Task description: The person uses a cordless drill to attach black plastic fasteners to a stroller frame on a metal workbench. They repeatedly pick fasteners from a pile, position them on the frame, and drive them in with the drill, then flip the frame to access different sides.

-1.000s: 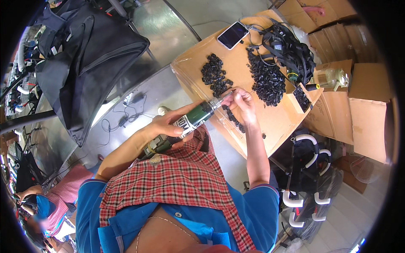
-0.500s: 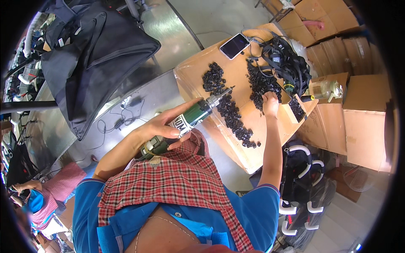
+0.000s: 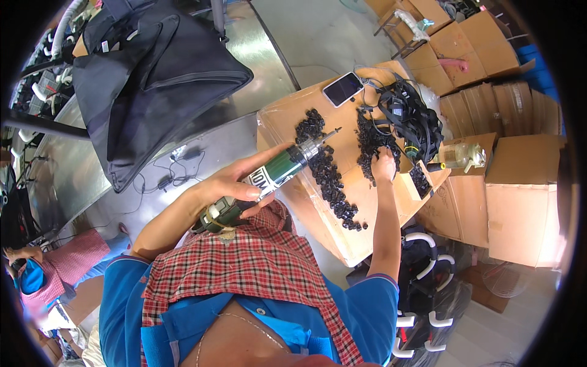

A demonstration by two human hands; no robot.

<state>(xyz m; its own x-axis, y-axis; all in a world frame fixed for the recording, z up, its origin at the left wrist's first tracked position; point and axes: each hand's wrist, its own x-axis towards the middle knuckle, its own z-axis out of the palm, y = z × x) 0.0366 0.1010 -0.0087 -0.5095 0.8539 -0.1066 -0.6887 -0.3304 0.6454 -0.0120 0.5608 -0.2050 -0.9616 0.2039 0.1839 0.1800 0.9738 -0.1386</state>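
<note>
Wooden table [image 3: 358, 196] first: it's the biggest thing in play, and a tangle of black straps [image 3: 411, 113] crowds its far right side, so I'd steer the picking clear of the loops.

The power screwdriver [image 3: 281, 170] is up off the table, slanting away from the body. Its front end reaches over the left pile [image 3: 331, 186] of little black parts. I'd hold it that high, since a dip there could knock pieces around. The right pile [image 3: 369, 136] is where the picking happens, and it looks finer-grained from here.

Left hand [image 3: 235, 183] is wrapped round the screwdriver body, thumb across the label, index finger stretched along the barrel. Decent grip imo, just keep the wrist loose. Right hand [image 3: 384, 166] has its fingers bunched and tips down at the pile. Can't tell if they're pinching a piece, the pile and knuckles hide it. Best bet is thumb and forefinger on one part only, lifted straight up so neighbours don't tumble.

Smallest bit, literally: the screwdriver's bit [image 3: 332, 133] is bare and pointing forward, so mind the fingertips around it.
</note>
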